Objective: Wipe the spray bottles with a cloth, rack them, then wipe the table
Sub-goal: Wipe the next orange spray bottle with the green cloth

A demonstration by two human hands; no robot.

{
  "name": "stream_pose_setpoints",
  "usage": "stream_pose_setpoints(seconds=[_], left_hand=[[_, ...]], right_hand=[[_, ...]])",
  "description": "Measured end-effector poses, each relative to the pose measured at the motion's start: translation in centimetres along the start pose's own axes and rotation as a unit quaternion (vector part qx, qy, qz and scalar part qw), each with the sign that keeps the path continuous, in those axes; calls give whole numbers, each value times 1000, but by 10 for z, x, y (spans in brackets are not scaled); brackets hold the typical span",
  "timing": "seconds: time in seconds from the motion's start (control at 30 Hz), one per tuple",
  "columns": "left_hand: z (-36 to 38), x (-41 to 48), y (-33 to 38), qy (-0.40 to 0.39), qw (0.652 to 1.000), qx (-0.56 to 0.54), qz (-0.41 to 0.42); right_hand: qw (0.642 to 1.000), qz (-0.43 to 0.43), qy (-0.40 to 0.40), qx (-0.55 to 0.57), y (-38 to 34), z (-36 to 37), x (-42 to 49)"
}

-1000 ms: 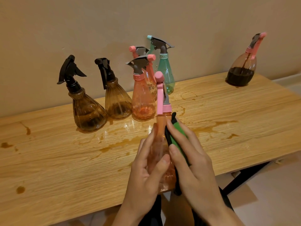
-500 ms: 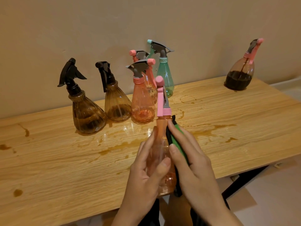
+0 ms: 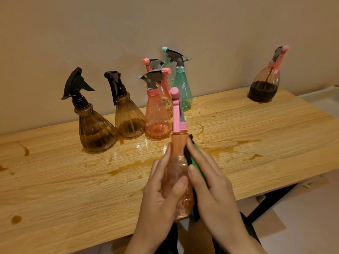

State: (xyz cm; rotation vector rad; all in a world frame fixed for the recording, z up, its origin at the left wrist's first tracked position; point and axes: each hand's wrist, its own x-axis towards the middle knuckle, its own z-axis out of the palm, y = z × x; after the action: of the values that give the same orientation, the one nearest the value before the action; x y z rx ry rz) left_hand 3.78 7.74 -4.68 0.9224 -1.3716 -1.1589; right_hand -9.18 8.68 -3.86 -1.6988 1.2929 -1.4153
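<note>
Little has moved since a second ago: your left hand (image 3: 161, 195) still curls its fingers (image 3: 180, 186) round the pink bottle (image 3: 177, 162), upright above the tabletop's (image 3: 73, 189) near edge. Your right hand (image 3: 214, 189), fingers straight, presses the green cloth (image 3: 192, 161) against its side.

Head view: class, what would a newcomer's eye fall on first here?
Front and centre, the left hand grips a translucent pink plastic spray bottle while the right hand presses a green-and-black cloth against it. Brown spilled liquid streaks the light wooden table behind them; a pink-topped bottle of dark liquid stands alone far right.
</note>
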Motion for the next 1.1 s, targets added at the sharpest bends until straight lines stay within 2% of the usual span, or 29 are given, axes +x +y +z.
stream_pose_setpoints(seconds=[0.13,0.4,0.6,0.7,0.93,1.1], left_hand=[[1,0,0,-24,1000,8,4],[2,1,0,61,995,-77,-15],[2,-1,-2,4,1000,10,5],[3,-1,-3,9,1000,1,0],[2,0,-4,40,998,-46,-9],[3,-1,-2,10,1000,-8,-5]], right_hand=[[1000,-18,-5,-14,-3,-6,9],[992,-77,8,-102,1,8,-27],[1000,-5,-6,-3,-4,-2,2],[1000,-12,-16,11,-5,-4,7],[1000,-15,27,-5,3,11,-23],[999,3,12,30,1,1,3]])
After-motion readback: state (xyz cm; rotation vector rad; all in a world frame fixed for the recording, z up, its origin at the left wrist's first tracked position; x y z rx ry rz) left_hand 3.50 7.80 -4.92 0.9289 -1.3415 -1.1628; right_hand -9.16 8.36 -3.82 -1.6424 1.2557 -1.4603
